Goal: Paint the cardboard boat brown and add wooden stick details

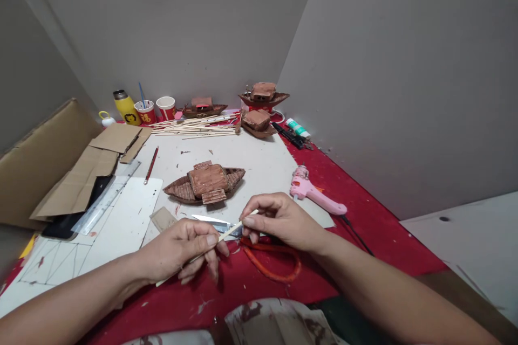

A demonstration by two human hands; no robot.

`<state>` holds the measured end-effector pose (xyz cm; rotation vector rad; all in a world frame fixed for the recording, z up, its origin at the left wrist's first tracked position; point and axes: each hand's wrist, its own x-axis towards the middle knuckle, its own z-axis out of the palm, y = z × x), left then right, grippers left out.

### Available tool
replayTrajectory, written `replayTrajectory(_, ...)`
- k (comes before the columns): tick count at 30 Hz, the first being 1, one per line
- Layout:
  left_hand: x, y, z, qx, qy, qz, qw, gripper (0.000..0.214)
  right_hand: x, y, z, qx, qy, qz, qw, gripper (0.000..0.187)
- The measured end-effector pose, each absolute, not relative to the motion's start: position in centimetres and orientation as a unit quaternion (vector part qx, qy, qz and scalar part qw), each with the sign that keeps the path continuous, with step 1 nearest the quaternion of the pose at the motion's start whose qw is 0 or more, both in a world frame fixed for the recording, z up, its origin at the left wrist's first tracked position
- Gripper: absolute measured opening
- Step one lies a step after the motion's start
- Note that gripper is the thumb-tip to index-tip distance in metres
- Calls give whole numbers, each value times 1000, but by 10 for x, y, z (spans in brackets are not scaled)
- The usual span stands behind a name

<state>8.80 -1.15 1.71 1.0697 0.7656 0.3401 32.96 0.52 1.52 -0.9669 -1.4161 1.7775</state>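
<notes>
Between my two hands runs a thin pale wooden stick [225, 234], slanting up to the right. My left hand [190, 248] pinches it between thumb and fingers, and its lower end pokes out below the palm. Near the upper end, my right hand [269, 218] grips the stick with thumb and forefinger. Scissors [210, 221] with orange handles [279, 278] lie under and behind the hands, partly hidden. Just beyond the hands sits a brown model boat [208, 182] with a roofed cabin. A small cardboard piece [163, 219] rests by my left hand.
A pink glue gun [318, 194] lies at right, its cord trailing. At the back are a pile of sticks [194, 126], several more model boats [265, 94], paper cups [165, 108] and a yellow bottle [126, 108]. Cardboard [76, 178], a clear ruler [107, 199] and a pencil [151, 165] occupy the left.
</notes>
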Motion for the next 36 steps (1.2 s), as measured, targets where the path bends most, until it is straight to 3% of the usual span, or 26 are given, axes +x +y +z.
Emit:
replayTrajectory(5, 86, -10, 15, 506, 365, 130, 771, 36, 332, 4, 15, -374, -579, 667, 284, 29)
replayTrajectory(14, 90, -11, 19, 510, 361, 114, 773, 42, 333, -2, 18, -382, -679, 561, 279, 25)
replayTrajectory(19, 92, -11, 20, 520, 365, 108, 765, 41, 332, -2, 14, -311, -808, 411, 286, 16)
replayTrajectory(23, 93, -13, 19, 529, 372, 100, 756, 40, 331, -2, 8, -260, -878, 290, 277, 21)
replayTrajectory(33, 94, -16, 19, 591, 357, 65, 720, 37, 321, -10, 5, -225, -952, 61, 197, 30)
replayTrajectory(36, 95, -17, 18, 622, 366, 61, 690, 39, 318, -14, 2, -231, -958, 14, 169, 25)
